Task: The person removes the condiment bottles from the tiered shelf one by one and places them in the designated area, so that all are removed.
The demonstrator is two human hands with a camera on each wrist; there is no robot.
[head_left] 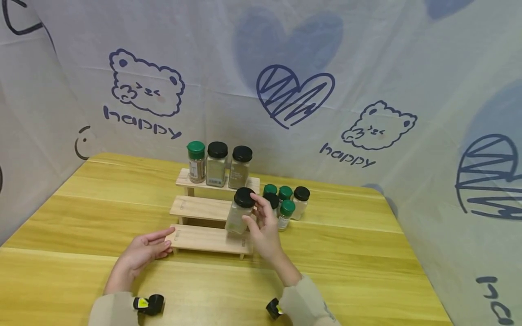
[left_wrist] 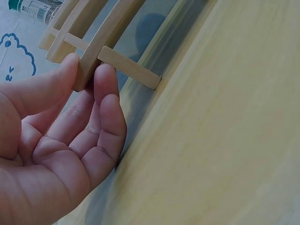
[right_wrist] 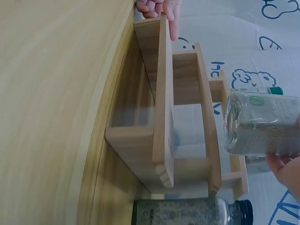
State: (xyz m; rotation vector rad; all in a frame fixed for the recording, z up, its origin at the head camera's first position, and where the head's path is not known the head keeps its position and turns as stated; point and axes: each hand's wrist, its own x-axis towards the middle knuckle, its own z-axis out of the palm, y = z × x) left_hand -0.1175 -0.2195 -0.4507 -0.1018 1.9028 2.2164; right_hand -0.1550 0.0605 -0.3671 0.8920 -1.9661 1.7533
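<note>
My right hand (head_left: pixel 267 233) grips a square glass spice jar with a black lid (head_left: pixel 238 218), raised over the right part of a three-step wooden rack (head_left: pixel 204 238). Seen from the right wrist, the jar's clear base hangs apart from the steps, fingertips at its side. My left hand (head_left: pixel 140 253) pinches the left end of the lowest step; the left wrist view shows the thumb above the board and a finger under it. On the top step stand a green-lidded jar (head_left: pixel 196 163) and two black-lidded jars, one pale (head_left: pixel 216 165) and one brownish (head_left: pixel 239 168).
Right of the rack, several more spice jars stand close together on the wooden table (head_left: pixel 346 253), including a front green-lidded jar (head_left: pixel 286 216) and a black-lidded jar (head_left: pixel 301 202). A printed cloth (head_left: pixel 224 81) hangs behind the table.
</note>
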